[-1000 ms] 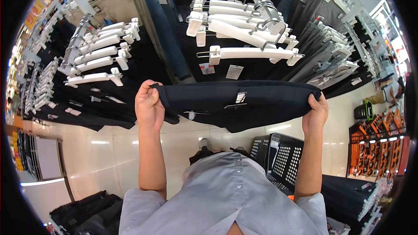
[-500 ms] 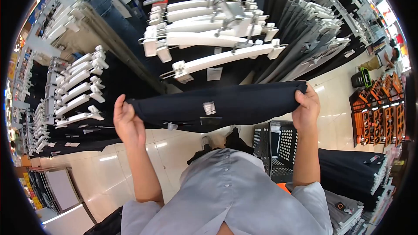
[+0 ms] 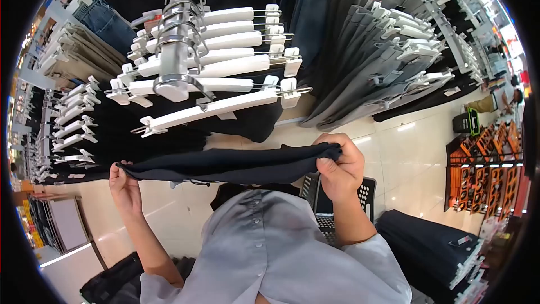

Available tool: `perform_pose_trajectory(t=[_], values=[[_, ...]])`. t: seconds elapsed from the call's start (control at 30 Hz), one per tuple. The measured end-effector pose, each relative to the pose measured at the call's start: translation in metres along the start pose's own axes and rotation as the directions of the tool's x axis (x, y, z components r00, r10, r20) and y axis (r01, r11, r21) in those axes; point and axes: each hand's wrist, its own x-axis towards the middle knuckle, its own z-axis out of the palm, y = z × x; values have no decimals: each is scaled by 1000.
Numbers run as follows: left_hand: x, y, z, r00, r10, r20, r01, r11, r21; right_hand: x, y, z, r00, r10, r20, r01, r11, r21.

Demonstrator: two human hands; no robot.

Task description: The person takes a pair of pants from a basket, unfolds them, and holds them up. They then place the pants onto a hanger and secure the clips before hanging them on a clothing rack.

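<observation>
A pair of black trousers is stretched sideways in front of my body, its top edge slightly gaping. My left hand pinches the left end between thumb and fingers. At the right end, my right hand grips the cloth, thumb on the near side and fingers curled behind. The right end sits a little higher than the left. Most of the garment below the top edge is hidden. Just beyond it, white clip hangers hang from a metal rail, dark clothes beneath them.
Grey trousers hang to the right and more hangers stand at the left. A black perforated basket is on the floor behind my right hand. Farther right are an orange-and-black display rack and another person.
My view has turned, and the rail now appears farther left. Both hands and the trousers sit lower and more to the left in view. The inner label no longer shows.
</observation>
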Motion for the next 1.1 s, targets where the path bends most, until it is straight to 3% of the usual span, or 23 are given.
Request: perform_pose_trajectory(t=[0.13,0.23,0.27,0.37,0.43,0.47,0.5,0.57,0.63,0.73,0.83,0.87,0.9,1.0,1.1], values=[[-21,-18,-2,976,102,-193,-48,962,267,8,8,5,1000,-16,23,18,996,-84],[-27,-25,1,966,23,-257,98,890,446,9,12,7,998,-20,53,27,991,-133],[-23,-31,-8,973,-15,-231,166,738,654,8,13,7,998,-14,66,24,988,-155],[-20,-28,33,986,-73,-148,165,397,903,10,8,17,980,-110,165,149,957,-249],[-21,-28,47,986,-14,167,-148,398,906,13,0,20,964,-130,231,197,936,-293],[-24,-20,77,940,18,339,-321,378,868,15,-3,20,950,-131,282,221,922,-318],[-27,-15,106,865,48,500,-483,350,802,17,-6,22,935,-127,332,244,909,-338],[-36,-23,162,678,175,714,-672,543,504,21,-11,30,908,-143,393,290,892,-347],[-38,-24,207,576,128,807,-716,557,422,25,-14,34,869,-192,455,368,867,-336],[-33,-40,241,507,24,861,-698,598,394,24,-23,38,835,-273,477,469,805,-362],[-30,-59,240,466,15,884,-704,612,361,22,-27,35,810,-348,472,556,712,-429],[-33,-63,244,476,123,871,-737,597,319,20,-24,35,802,-382,459,582,675,-453],[-34,-62,243,462,122,879,-757,570,319,18,-19,34,792,-415,447,603,640,-476],[-36,-61,245,435,130,891,-801,509,317,9,-8,25,784,-476,400,621,618,-482],[-37,-62,249,447,108,888,-778,537,326,-3,3,20,852,-432,296,523,675,-520]])
